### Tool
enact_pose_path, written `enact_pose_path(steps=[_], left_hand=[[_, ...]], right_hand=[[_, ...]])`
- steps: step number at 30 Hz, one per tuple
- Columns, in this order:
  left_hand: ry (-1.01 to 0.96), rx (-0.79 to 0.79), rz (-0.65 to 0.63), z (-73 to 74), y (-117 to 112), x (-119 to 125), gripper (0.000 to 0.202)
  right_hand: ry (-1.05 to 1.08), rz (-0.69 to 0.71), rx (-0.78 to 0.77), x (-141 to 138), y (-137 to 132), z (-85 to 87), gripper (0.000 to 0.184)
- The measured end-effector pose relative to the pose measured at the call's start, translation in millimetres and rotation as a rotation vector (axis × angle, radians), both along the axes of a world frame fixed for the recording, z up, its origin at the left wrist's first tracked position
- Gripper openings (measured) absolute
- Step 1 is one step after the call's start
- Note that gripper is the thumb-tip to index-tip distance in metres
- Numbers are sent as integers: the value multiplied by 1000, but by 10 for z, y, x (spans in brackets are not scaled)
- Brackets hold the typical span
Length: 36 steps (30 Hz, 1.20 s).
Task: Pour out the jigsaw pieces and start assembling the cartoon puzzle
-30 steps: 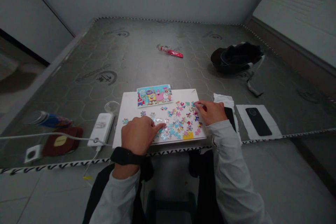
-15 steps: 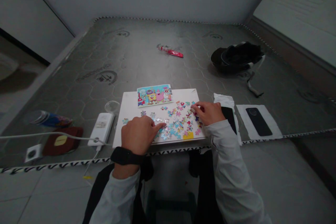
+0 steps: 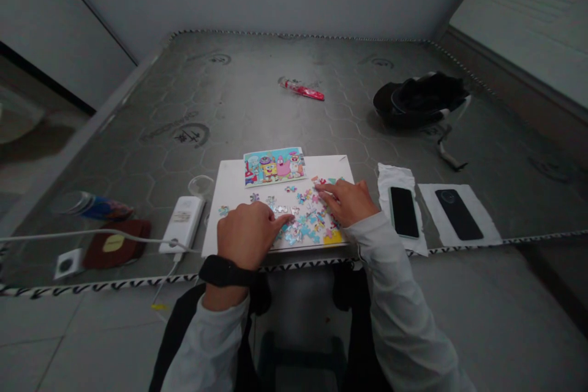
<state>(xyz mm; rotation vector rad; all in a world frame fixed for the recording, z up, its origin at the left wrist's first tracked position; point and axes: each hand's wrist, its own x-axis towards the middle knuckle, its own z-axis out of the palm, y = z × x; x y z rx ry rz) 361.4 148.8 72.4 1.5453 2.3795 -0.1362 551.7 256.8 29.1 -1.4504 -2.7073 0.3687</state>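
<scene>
Loose jigsaw puzzle pieces [image 3: 315, 220] are spread over the right half of a white board [image 3: 229, 180]. A cartoon reference picture [image 3: 274, 167] lies along the board's far edge. My left hand [image 3: 245, 233], with a black watch at its wrist, rests over the board's left front. Its thumb is stretched out to the right among the pieces, while its other fingers are mostly hidden behind the back of the hand. My right hand [image 3: 349, 202] is over the right side, its thumb and index finger apart and reaching left to the upper pieces. I see nothing held in it.
Two dark phones, a near one [image 3: 404, 212] and a far one [image 3: 458, 214], lie on white sheets at right. A black cap [image 3: 418, 101] and a red packet [image 3: 303, 89] sit farther back. At left are a white power bank [image 3: 182, 223], a brown pouch [image 3: 117, 245] and a bottle [image 3: 98, 205].
My right hand has moved left from the board's right edge to the upper pieces, uncovering the near phone. My left hand has hardly moved on the board. The view has shifted slightly.
</scene>
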Motion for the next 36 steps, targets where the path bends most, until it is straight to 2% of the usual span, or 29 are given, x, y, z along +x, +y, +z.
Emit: enact_pose_path(steps=[5,12,19,29,36], left_hand=[[1,9,4,-23,-13,-44,57],[12,80,31,-40,-18,-52,58],[14,75,26,-11,-12,-50,58],[45,81,43,-27,-49,-101,53],[49,72,13,-22,-53,-129,46]], right_hand=[[11,13,26,-41,-39,10,36],[31,108,62,-301,-221,2,40],[13,104,70,-420,-291,-43,43],[43,211,52,-414,-317,-2,32],[32,60,114,-170,-113,-77,35]])
